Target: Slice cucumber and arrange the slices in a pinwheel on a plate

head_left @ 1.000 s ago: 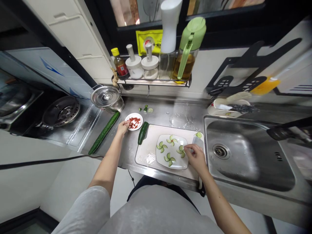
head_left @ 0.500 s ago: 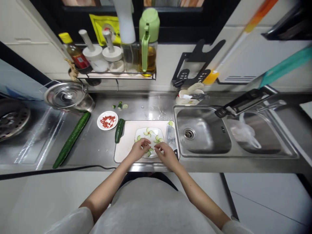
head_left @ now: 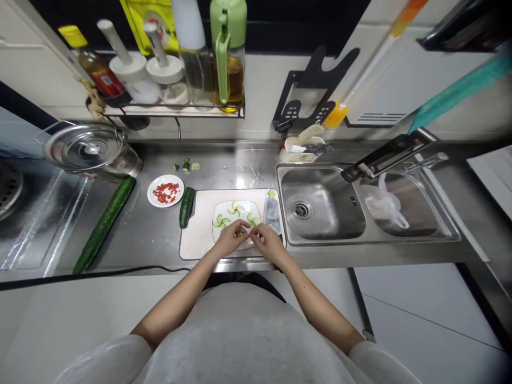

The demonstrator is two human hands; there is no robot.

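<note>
Over the near part of a white square plate (head_left: 220, 208), my left hand (head_left: 232, 237) is closed in a pinch. Close by on its right, my right hand (head_left: 268, 244) pinches too, its fingertips almost meeting the left ones. Whatever lies between the fingers is too small to make out. Thin cucumber slices (head_left: 236, 208) form curved pinwheels on the plate, with red bits at some centres. The hands cover the plate's near side. Under it lies a white cutting board (head_left: 195, 242). A knife (head_left: 272, 211) rests along the board's right side, its handle partly behind my right hand.
A cut cucumber (head_left: 186, 209) lies at the board's left edge, beside a small plate (head_left: 151, 200) of red pieces (head_left: 165, 193). Farther left are a long cucumber (head_left: 104, 224) and a lidded steel pot (head_left: 86, 149). A double sink (head_left: 322, 213) is on the right.
My hands have come closer together, fingertips now nearly touching over the plate's near side. The view has shifted, so the counter sits a little left and higher in the picture.
</note>
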